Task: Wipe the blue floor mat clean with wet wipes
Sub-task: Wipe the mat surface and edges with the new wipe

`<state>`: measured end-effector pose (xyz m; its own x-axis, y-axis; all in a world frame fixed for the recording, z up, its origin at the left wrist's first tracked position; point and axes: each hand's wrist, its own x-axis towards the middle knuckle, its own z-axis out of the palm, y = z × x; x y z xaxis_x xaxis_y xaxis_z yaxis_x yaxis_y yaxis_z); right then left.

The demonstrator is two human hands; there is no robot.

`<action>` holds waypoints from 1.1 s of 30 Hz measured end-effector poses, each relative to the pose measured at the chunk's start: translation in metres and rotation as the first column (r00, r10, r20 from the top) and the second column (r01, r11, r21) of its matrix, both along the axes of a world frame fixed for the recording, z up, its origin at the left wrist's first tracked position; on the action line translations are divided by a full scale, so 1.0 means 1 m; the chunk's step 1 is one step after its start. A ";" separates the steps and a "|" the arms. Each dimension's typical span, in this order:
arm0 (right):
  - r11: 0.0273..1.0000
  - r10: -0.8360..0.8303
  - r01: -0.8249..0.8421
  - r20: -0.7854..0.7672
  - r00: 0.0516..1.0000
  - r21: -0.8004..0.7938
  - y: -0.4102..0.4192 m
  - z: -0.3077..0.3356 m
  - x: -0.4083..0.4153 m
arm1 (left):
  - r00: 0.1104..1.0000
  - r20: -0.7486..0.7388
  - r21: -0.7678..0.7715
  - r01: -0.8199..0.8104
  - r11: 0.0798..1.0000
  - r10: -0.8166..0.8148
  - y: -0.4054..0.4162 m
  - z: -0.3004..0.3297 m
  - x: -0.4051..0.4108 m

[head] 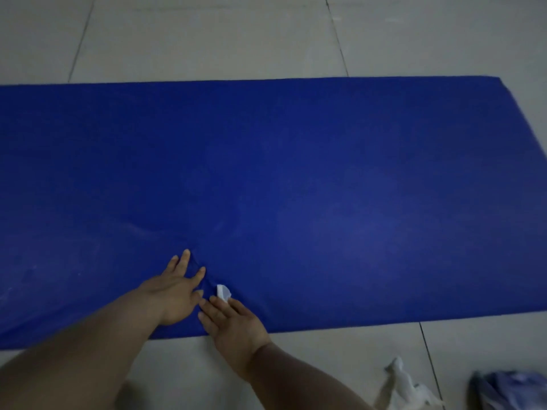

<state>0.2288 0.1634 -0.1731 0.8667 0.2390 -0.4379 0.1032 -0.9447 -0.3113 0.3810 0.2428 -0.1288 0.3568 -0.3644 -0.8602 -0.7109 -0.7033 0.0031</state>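
The mat [296,173] lies flat on the tiled floor [207,37], stretching far ahead of the fingers and out to both sides; only its right end shows, the left runs out of view. Faint pale smears show well left of the fingers, so that stretch looks unwiped, in my judgement.

The left hand [174,294] presses flat on the mat near its front edge, fingers straight and spread, and the cover puckers into a crease just beyond the fingertips. The right hand [233,324] sits just beside it, fingers straight and close together, pressing a small wipe [223,292] onto the mat; only a white corner sticks out past the fingertips.

Well behind and right of the right hand, on bare floor, lie a crumpled white wipe [402,386] and a bluish pack [512,389], blurred.

Risks: the wipe is so bunched that the fingers may slide off it, and the crease may hide dirt or drag under the stroke.
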 end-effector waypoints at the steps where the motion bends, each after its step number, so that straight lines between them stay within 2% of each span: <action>1: 1.000 -0.014 0.014 -0.005 1.000 0.018 -0.002 0.000 0.001 | 1.000 -0.012 0.002 0.001 1.000 -0.001 -0.001 -0.001 0.000; 6: 0.999 -0.053 0.052 0.090 0.995 0.015 0.005 -0.016 -0.004 | 0.999 -0.021 -0.034 0.039 0.999 -0.039 0.011 -0.007 0.003; 9: 0.991 -0.135 0.135 -0.029 0.990 0.013 0.007 -0.021 -0.007 | 0.999 -0.033 -0.069 0.037 0.997 -0.040 0.012 -0.006 0.003; 16: 0.993 -0.115 0.114 -0.047 0.992 -0.028 0.003 -0.019 -0.004 | 0.998 -0.040 -0.088 0.054 0.995 -0.058 0.016 -0.009 0.005; 22: 0.986 -0.166 0.164 -0.090 0.982 -0.031 0.008 -0.013 -0.002 | 0.996 -0.065 -0.088 0.057 0.994 -0.063 0.014 -0.004 0.007; 27: 0.978 -0.199 0.189 -0.121 0.972 -0.088 0.015 -0.005 0.000 | 0.994 -0.070 -0.087 0.079 0.993 -0.085 0.014 -0.001 0.009; 32: 0.961 -0.221 0.181 -0.187 0.957 -0.209 0.028 -0.002 0.000 | 0.992 -0.074 -0.044 0.095 0.995 -0.098 0.003 0.011 0.013; 33: 0.945 -0.279 0.235 -0.191 0.941 -0.226 0.033 -0.004 -0.009 | 0.992 -0.080 -0.049 0.090 0.995 -0.093 0.003 0.012 0.013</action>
